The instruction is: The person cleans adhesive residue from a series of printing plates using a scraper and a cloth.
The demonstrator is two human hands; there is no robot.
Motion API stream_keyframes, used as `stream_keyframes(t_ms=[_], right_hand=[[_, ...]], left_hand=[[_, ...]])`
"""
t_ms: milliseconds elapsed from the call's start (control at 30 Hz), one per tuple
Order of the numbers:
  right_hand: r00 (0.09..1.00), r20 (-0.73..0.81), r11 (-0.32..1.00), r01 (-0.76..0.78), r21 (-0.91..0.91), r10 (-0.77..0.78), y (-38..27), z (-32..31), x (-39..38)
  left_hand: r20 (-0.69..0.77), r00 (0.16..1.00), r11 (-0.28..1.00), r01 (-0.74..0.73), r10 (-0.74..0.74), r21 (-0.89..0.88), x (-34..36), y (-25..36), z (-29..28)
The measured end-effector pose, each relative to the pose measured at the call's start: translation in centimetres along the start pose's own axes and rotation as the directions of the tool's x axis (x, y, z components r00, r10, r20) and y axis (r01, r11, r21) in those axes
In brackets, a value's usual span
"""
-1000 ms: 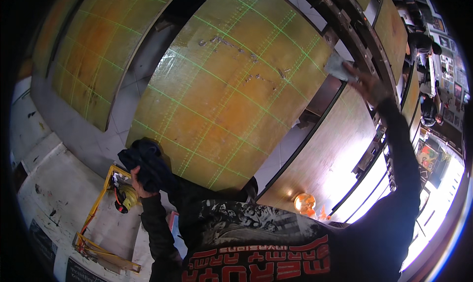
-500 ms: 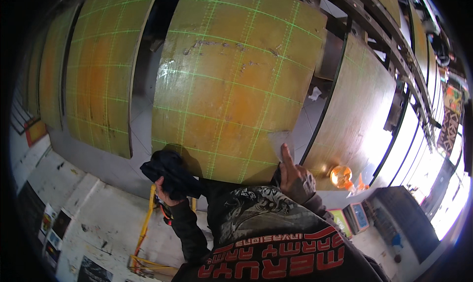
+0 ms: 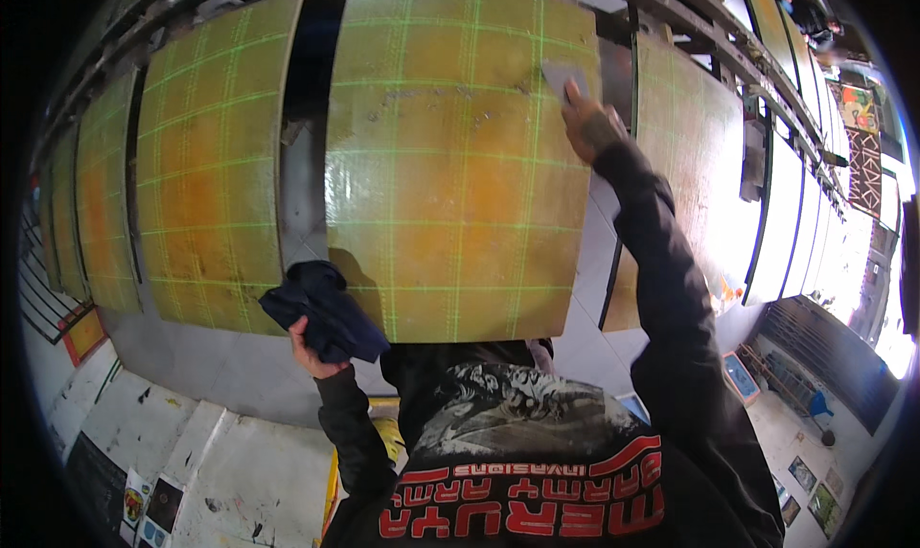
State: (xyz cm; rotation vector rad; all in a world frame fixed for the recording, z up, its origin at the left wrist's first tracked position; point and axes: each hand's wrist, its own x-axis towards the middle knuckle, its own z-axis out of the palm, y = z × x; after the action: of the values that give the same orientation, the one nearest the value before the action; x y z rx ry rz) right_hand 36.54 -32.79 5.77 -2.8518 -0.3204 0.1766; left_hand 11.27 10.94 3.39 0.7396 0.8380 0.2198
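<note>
A broad yellow-orange board with green grid lines [image 3: 460, 222] lies before the person. At its upper right, the right hand [image 3: 591, 125] grips a thin, flat grey scraper [image 3: 563, 77], one finger laid along it, apparently for steadiness. At its lower left, the left hand [image 3: 314, 349] has fingers curled around a navy cloth [image 3: 321, 310], bunched presumably for one-handed holding.

Strong white light from the far right; glare bleaches the right-hand board [image 3: 717, 179]. Middle board [image 3: 460, 213] evenly lit, faint sheen at left, soft shadow beside dark cloth [image 3: 321, 304]. Upper left dimmer. Fisheye bows straight edges; corners black; distant background at right indistinct.
</note>
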Motion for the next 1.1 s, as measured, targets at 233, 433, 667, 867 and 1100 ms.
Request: stream_keyframes(t_ms=[233,433,667,867,1100], right_hand=[[0.926,0.277,0.962,-0.219,-0.161,0.257,-4.4,-1.7,-0.6],[0.908,0.333,0.965,-0.263,-0.016,0.254,-3.3,-4.6,5.1],[0.916,0.327,0.972,-0.228,-0.054,0.233,1.2,-4.7,10.6],[0.944,0.328,0.989,0.022,-0.148,0.028,8.6,-9.3,7.6],[0.904,0.390,0.918,0.292,-0.269,-0.173,11.1,-12.6,10.7]], left_hand=[[-0.014,0.999,0.997,0.031,-0.032,-0.068,1.2,-0.6,-1.0],[-0.004,0.994,0.985,0.110,-0.112,-0.130,0.0,0.6,2.6],[0.003,0.994,0.986,0.107,-0.108,-0.126,0.8,-1.0,0.8],[-0.029,0.995,0.993,0.093,-0.096,-0.077,0.6,-2.2,-1.6],[-0.024,1.000,0.999,0.010,-0.011,-0.038,0.3,-2.0,-0.1]])
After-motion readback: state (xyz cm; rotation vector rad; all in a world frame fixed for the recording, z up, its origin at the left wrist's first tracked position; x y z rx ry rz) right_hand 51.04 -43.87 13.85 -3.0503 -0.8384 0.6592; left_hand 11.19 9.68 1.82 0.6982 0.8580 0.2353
